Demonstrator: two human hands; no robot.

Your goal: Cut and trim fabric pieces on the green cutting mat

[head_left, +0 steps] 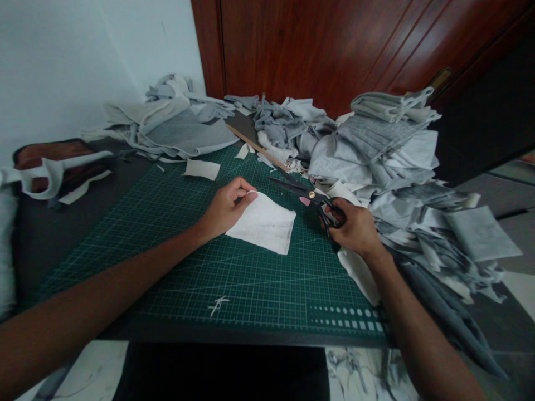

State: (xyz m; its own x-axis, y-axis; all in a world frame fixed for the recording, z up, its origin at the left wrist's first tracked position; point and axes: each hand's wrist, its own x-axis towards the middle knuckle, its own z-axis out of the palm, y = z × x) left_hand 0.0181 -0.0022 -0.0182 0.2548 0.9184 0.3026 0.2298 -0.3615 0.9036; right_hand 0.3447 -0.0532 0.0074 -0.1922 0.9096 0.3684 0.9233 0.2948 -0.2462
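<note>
My left hand (pixel 228 207) pinches the upper left edge of a white piece of fabric (pixel 265 225), which lies over the green cutting mat (pixel 175 262). To the right of the fabric, my right hand (pixel 355 225) grips black-handled scissors (pixel 311 195). Their blades point left and look slightly parted, apart from the fabric. A small pink piece (pixel 305 201) sits just below the scissors' pivot. Beyond my left hand rests a small cream fabric scrap (pixel 202 169).
Grey and white fabric is heaped at the right (pixel 368 145) and along the back left (pixel 179 131). A wooden ruler (pixel 254 146) lies between the heaps. White thread-like scraps (pixel 218 304) are near the mat's front edge. A wooden door (pixel 292 50) stands behind.
</note>
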